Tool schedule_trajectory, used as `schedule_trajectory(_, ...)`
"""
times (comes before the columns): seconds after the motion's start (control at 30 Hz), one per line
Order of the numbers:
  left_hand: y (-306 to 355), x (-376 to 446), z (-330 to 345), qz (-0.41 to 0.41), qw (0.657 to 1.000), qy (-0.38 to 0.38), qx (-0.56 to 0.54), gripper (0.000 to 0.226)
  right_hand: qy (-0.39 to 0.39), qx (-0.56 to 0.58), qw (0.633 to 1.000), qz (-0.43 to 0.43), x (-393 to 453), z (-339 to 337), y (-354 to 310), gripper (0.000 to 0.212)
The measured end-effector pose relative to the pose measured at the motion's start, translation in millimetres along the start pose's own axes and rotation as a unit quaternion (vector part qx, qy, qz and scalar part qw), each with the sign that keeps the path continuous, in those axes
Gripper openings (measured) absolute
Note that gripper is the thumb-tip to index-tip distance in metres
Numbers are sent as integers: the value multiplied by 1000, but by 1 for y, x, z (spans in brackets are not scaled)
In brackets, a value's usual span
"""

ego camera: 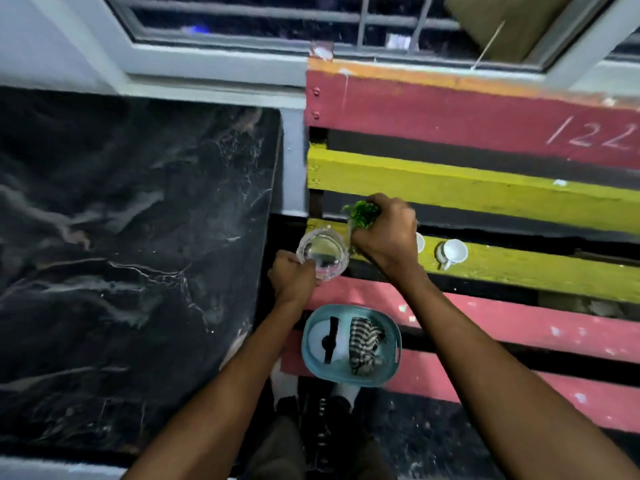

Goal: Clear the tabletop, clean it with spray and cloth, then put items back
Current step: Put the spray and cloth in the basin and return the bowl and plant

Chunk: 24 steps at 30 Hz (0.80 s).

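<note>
My left hand (292, 273) grips the rim of a clear glass bowl (322, 255), held over the near end of a slatted bench. My right hand (386, 233) is curled round a small green leafy plant (362, 213) just right of the bowl, over the yellow slat (519, 268). The black marble tabletop (131, 244) fills the left side and looks bare. A teal basket (393, 327) on the red slats below my hands holds a white spray bottle with a black trigger (329, 339) and a striped cloth (363, 344).
A white cup (453, 252) stands on the yellow slat right of my right hand, another white piece (420, 242) partly hidden behind it. The red and yellow bench (485, 112) runs under a window. My feet (287, 386) stand between table and bench.
</note>
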<state>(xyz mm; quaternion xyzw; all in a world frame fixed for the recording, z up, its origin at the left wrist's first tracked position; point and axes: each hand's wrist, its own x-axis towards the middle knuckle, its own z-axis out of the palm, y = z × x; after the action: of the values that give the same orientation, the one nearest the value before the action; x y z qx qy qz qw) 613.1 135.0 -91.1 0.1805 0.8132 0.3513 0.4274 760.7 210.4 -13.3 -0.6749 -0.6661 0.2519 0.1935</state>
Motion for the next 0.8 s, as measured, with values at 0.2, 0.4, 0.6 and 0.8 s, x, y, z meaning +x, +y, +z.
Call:
schedule_trajectory(0.2,36,-8,-83,16,995,-10,-102,13,28,42,998,-25,-7,-21,-112,62)
schedule_trajectory(0.4,56,27,-188,25,991,5,-128,17,2,65,996,-68,-18,11,-220,51)
schedule_trajectory(0.6,38,83,-307,7,996,-4,-89,20,-14,86,995,-52,-20,95,-342,47)
schedule_trajectory(0.8,8,124,-385,-22,995,-37,-94,21,-53,82,995,-20,7,195,-438,49)
